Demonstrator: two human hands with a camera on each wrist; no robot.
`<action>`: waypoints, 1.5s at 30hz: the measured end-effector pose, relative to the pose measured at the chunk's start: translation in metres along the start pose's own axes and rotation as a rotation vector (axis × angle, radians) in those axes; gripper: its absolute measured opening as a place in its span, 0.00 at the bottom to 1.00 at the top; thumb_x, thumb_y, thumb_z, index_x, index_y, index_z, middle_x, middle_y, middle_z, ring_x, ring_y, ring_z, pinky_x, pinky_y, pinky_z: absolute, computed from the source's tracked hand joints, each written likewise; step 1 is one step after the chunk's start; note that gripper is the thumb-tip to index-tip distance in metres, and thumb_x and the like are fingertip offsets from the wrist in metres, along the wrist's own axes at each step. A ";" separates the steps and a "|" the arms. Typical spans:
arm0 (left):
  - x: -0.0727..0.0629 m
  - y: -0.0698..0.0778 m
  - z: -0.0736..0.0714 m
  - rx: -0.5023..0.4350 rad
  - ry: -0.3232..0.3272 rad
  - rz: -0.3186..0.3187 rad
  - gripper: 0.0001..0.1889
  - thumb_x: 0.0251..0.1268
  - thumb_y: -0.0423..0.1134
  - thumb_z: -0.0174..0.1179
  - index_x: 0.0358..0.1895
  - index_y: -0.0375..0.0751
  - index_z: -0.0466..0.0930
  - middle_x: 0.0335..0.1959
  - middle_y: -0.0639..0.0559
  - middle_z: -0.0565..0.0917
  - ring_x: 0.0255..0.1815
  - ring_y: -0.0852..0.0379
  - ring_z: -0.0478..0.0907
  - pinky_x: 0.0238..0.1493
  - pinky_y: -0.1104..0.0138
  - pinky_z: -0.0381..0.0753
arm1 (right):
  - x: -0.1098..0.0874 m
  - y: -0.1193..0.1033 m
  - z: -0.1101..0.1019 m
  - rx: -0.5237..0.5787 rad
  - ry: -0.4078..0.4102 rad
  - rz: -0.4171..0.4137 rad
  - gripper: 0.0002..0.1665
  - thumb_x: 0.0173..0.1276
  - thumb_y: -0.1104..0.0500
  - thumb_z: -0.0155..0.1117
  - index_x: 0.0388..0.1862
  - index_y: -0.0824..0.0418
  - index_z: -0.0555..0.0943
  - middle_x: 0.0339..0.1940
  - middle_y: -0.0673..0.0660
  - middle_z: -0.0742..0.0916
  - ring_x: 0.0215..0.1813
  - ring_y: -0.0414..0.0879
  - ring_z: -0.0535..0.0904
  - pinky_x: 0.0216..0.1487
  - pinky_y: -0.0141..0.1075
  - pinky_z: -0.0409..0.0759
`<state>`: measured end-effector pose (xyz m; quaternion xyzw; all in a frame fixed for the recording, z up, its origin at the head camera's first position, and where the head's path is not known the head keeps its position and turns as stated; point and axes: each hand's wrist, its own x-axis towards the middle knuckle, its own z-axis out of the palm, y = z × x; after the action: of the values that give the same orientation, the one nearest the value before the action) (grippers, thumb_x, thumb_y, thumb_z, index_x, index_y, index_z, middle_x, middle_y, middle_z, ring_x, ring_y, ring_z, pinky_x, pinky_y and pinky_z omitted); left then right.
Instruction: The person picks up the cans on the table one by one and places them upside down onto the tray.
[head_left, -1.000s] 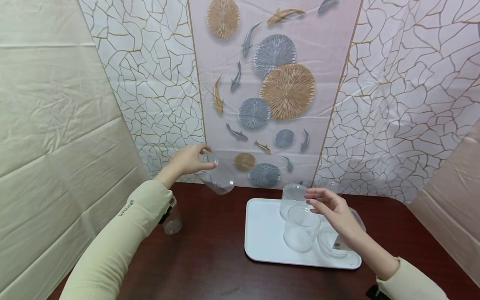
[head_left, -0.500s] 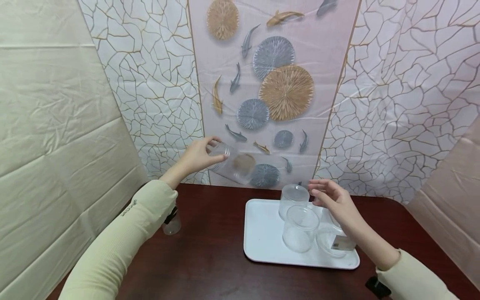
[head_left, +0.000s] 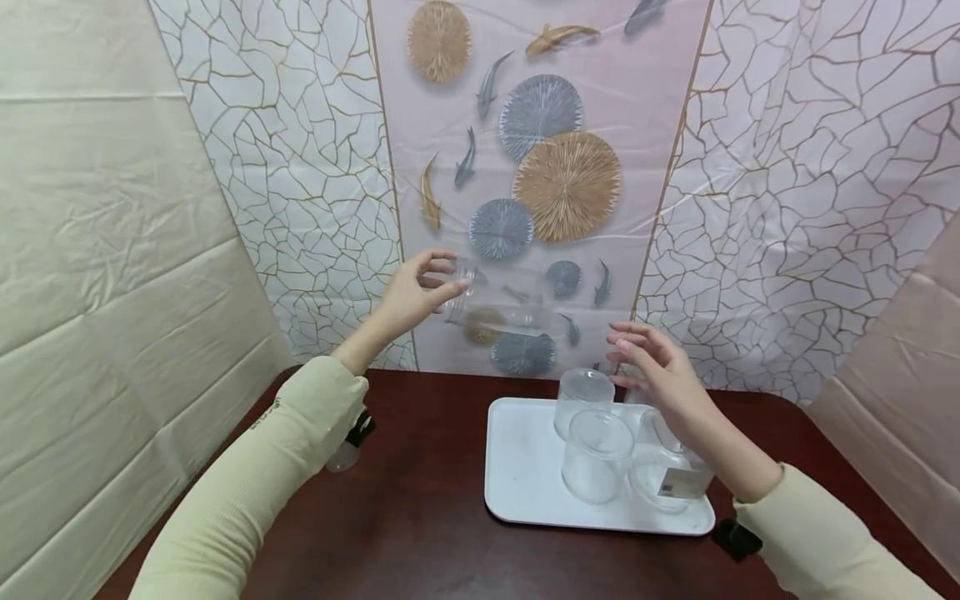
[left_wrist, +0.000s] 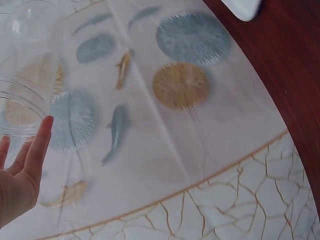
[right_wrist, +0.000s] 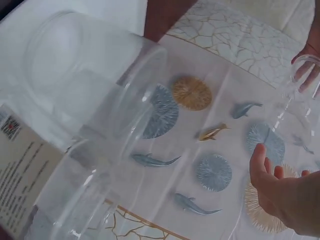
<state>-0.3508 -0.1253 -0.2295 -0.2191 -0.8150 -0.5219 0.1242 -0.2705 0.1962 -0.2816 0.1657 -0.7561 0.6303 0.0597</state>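
A clear plastic jar (head_left: pixel 513 296) lies nearly sideways in the air, its threaded mouth toward my left hand (head_left: pixel 412 296). My left fingers and thumb grip it around that threaded rim; the left wrist view shows fingertips against the ridged jar neck (left_wrist: pixel 22 107). My right hand (head_left: pixel 663 371) hovers above the tray's back right part, fingers loosely bent and apart, with nothing in it. In the right wrist view a gap separates it from the raised jar (right_wrist: pixel 292 112). Below it, several clear jars (head_left: pixel 597 462) stand on a white tray (head_left: pixel 513 483).
One jar on the tray bears a printed label (head_left: pixel 684 483). Another clear container (head_left: pixel 343 457) stands on the dark red table (head_left: pixel 420 517) at left, partly hidden by my left sleeve. A patterned cloth (head_left: pixel 337 208) hangs behind the table.
My left hand has moved right and up with the jar, which has tipped closer to level. My right hand has risen a little, its fingers staying bare.
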 end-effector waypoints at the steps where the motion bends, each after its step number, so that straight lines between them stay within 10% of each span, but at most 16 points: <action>1: 0.000 0.001 0.002 -0.041 -0.002 0.005 0.26 0.60 0.44 0.62 0.61 0.42 0.70 0.59 0.38 0.75 0.54 0.42 0.78 0.39 0.56 0.84 | 0.001 -0.002 0.000 0.034 -0.006 0.005 0.19 0.74 0.50 0.50 0.60 0.51 0.69 0.51 0.42 0.76 0.51 0.36 0.76 0.47 0.30 0.81; 12: -0.007 0.015 0.021 -0.266 -0.019 0.083 0.23 0.63 0.36 0.57 0.61 0.39 0.68 0.59 0.35 0.73 0.54 0.41 0.78 0.39 0.57 0.84 | 0.012 -0.029 0.005 0.167 -0.035 0.037 0.27 0.73 0.48 0.50 0.68 0.48 0.60 0.62 0.50 0.68 0.61 0.48 0.69 0.48 0.33 0.81; 24: -0.019 0.023 0.043 -0.302 -0.028 0.164 0.25 0.59 0.32 0.60 0.61 0.38 0.68 0.60 0.38 0.73 0.53 0.43 0.77 0.41 0.53 0.83 | 0.014 -0.046 0.004 0.301 -0.072 0.131 0.33 0.74 0.47 0.47 0.74 0.44 0.52 0.75 0.55 0.49 0.69 0.61 0.56 0.49 0.36 0.80; 36: -0.024 0.025 0.050 -0.267 -0.061 0.230 0.26 0.56 0.29 0.62 0.61 0.37 0.69 0.59 0.39 0.75 0.53 0.46 0.77 0.52 0.55 0.80 | 0.012 -0.045 0.003 0.322 -0.116 0.112 0.35 0.74 0.49 0.48 0.75 0.52 0.49 0.55 0.51 0.70 0.50 0.40 0.78 0.49 0.36 0.80; 45: -0.027 0.023 0.052 -0.271 -0.088 0.231 0.28 0.56 0.28 0.61 0.62 0.36 0.67 0.60 0.38 0.74 0.56 0.42 0.74 0.53 0.60 0.80 | 0.013 -0.045 0.004 0.298 -0.101 0.105 0.16 0.73 0.50 0.49 0.59 0.44 0.65 0.51 0.49 0.75 0.50 0.41 0.78 0.48 0.35 0.80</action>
<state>-0.3146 -0.0762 -0.2445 -0.3488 -0.7111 -0.5992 0.1167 -0.2672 0.1837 -0.2361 0.1645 -0.6640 0.7285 -0.0368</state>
